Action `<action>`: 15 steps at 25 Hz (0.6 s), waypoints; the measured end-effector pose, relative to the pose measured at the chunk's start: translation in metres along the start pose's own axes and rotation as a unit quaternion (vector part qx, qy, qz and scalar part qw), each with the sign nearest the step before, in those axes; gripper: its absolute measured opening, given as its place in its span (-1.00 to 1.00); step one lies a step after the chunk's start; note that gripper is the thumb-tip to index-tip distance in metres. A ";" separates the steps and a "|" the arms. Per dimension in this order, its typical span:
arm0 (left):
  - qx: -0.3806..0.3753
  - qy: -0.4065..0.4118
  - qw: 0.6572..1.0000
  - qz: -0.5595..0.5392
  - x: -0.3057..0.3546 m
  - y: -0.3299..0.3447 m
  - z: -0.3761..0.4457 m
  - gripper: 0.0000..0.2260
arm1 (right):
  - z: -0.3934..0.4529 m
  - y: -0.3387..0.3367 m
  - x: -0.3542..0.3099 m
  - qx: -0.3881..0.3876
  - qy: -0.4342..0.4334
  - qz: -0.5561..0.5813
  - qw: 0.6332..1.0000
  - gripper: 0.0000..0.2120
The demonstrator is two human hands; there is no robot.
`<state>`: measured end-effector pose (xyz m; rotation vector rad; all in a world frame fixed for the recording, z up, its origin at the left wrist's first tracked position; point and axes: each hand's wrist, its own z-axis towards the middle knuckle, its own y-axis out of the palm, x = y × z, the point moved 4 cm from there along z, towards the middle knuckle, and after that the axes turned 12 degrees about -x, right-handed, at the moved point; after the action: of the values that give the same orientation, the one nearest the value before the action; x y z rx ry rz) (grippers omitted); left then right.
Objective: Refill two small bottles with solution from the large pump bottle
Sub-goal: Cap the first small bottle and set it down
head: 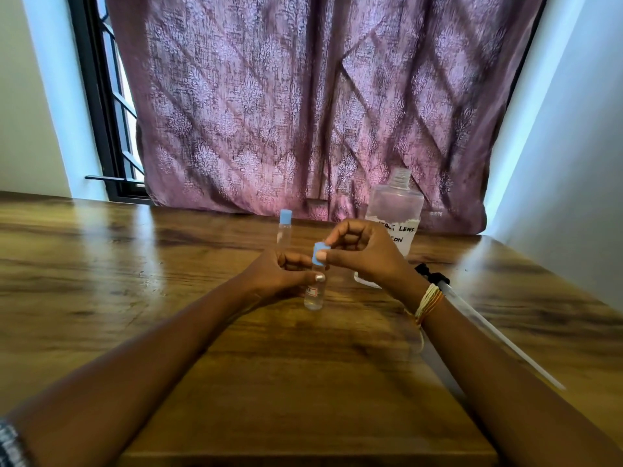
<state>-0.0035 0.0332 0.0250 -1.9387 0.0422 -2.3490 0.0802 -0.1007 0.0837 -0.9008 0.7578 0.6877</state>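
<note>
My left hand [279, 274] grips a small clear bottle [314, 296] upright on the wooden table [168, 281]. My right hand [364, 254] pinches that bottle's blue cap [318, 254] at its top. A second small clear bottle [284, 229] with a blue cap stands just behind. The large clear bottle [396, 210] stands at the back right with its neck uncapped and a handwritten white label; my right hand hides its lower part. The pump head with its long tube [488, 326] lies on the table to the right.
A purple patterned curtain [303, 96] hangs right behind the table's far edge. A window with a dark frame [101, 112] is at the back left. A white wall [573, 163] runs close along the table's right side.
</note>
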 end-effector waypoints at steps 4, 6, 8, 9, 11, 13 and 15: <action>-0.010 -0.002 1.000 0.018 0.002 -0.001 -0.001 -0.81 | -0.002 0.002 -0.005 -0.021 -0.009 -0.047 0.999 -0.82; -0.011 -0.012 1.000 0.027 0.003 -0.002 -0.001 -0.81 | -0.002 0.000 -0.008 -0.030 -0.014 -0.075 0.997 -0.79; -0.007 -0.018 0.999 0.049 0.004 -0.003 -0.002 -0.80 | -0.003 0.000 -0.009 -0.062 -0.008 -0.115 0.991 -0.75; -0.007 -0.020 0.998 0.065 0.004 -0.003 -0.002 -0.81 | -0.003 0.001 -0.009 -0.074 -0.004 -0.129 0.989 -0.74; -0.011 -0.025 0.996 0.086 0.004 -0.002 -0.002 -0.82 | -0.003 0.003 -0.008 -0.074 0.004 -0.142 0.987 -0.75; -0.017 -0.026 0.995 0.090 0.006 -0.001 -0.003 -0.81 | -0.002 0.006 -0.005 -0.045 0.019 -0.157 0.986 -0.77; -0.022 -0.020 0.994 0.103 0.007 0.000 -0.004 -0.84 | -0.002 0.009 -0.002 -0.007 0.031 -0.178 0.984 -0.81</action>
<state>-0.0089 0.0323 0.0314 -1.8985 0.2785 -2.1929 0.0715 -0.0983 0.0809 -1.0423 0.6243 0.3511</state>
